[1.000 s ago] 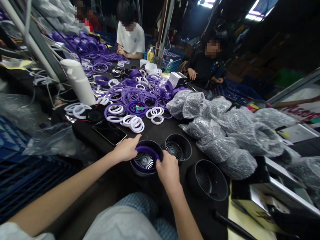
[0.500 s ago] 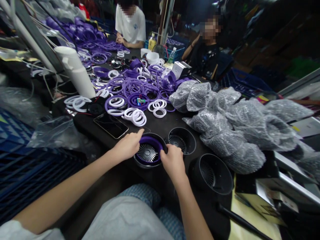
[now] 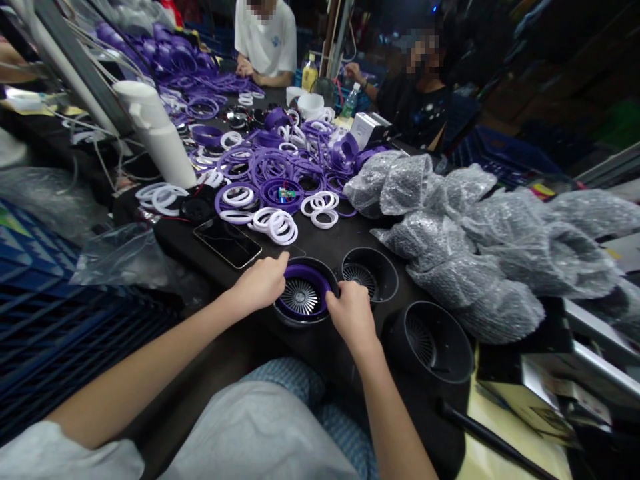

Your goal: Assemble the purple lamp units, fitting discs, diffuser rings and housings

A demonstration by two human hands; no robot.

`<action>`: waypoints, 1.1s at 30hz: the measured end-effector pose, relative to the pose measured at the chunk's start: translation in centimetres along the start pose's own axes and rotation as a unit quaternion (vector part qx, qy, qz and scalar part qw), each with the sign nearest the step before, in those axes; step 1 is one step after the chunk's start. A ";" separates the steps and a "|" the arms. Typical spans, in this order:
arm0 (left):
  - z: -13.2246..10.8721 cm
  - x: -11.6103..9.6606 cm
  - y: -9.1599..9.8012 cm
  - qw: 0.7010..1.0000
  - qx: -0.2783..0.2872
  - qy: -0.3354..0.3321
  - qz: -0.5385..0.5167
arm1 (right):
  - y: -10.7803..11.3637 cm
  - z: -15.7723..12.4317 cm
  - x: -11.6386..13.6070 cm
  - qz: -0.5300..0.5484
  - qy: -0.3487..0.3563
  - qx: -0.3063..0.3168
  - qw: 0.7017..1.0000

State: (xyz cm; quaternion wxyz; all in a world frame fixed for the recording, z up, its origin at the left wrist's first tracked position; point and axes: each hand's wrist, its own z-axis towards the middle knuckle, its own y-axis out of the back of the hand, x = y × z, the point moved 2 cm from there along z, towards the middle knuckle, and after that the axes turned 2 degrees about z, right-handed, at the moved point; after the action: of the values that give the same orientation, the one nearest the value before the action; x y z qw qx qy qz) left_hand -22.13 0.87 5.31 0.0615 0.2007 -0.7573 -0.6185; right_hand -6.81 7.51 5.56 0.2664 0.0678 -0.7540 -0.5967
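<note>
1. Left hand (image 3: pixel 265 283): grasps the near-left rim of the cup (image 3: pixel 303 323), index finger stretched along the edge.
2. Right hand (image 3: pixel 353 310): grasps the opposite rim, thumb inside by the purple ring (image 3: pixel 306 270).
3. Cup: on the table before the person, ring inside it, metal fins (image 3: pixel 301 298) in the middle. Against one second ago, hold and ring look unchanged; the whole view has shifted, probably a head movement. Judgement: the work is at a steadying or pressing stage, no visible gain.
4. Second cup (image 3: pixel 385 277) just beside the right hand, third cup (image 3: pixel 450 347) nearer the person; both look unmoved.
5. Co-worker in black (image 3: pixel 417 110): hand was at the head half a second ago, now out near the bottle (image 3: pixel 351 100). No apparent bearing on the cup.
6. Hidden: left fingers under the hand, right fingertips, ring edge behind both thumbs. Cannot tell whether the ring is fully seated. Co-workers' heads blurred; dark background unreadable.
</note>
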 end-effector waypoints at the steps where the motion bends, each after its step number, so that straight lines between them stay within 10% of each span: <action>1: 0.0 0.0 0.0 1.000 -0.001 0.001 0.003 | 0.0 0.0 0.0 0.000 0.000 0.001 1.000; 33: 0.4 -0.8 -0.5 0.996 -0.018 0.075 0.035 | -0.5 1.5 0.2 0.049 -0.014 0.068 0.996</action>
State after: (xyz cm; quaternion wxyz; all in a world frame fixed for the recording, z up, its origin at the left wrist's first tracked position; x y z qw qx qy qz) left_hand -21.37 1.43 4.87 0.1435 0.2187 -0.7461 -0.6123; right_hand -7.78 8.64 4.96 0.2800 0.0401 -0.7985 -0.5314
